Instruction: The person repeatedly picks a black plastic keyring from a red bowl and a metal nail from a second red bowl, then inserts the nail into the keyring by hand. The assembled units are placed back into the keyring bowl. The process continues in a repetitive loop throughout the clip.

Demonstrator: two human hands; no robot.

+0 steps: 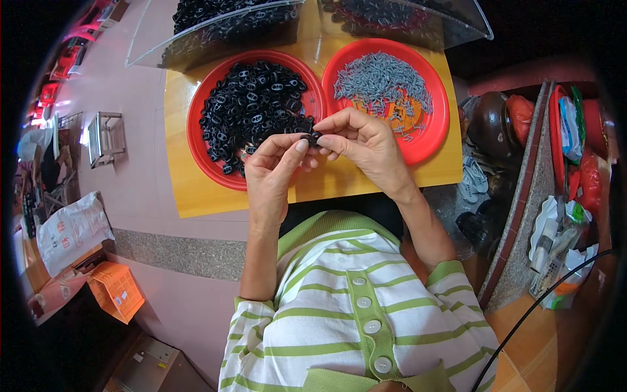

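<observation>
Between my two hands is a small black plastic piece (312,139), held over the near rims of two red plates. My left hand (277,160) pinches it between thumb and forefinger from the left. From the right, my right hand (362,144) grips it the same way, with the other fingers curled. Behind my left hand, the left red plate (196,140) is heaped with black oval parts (251,101) that have two holes. Many small grey pins (382,78) lie in the right red plate (443,121). Whether a pin is in my fingers is hidden.
A yellow tabletop (189,196) carries the plates. Clear-walled bins (228,32) with more black parts stand at its far edge. A metal stool (104,139) and an orange crate (116,292) are on the left. At the right are a brown jar (491,124) and a ledge (519,215).
</observation>
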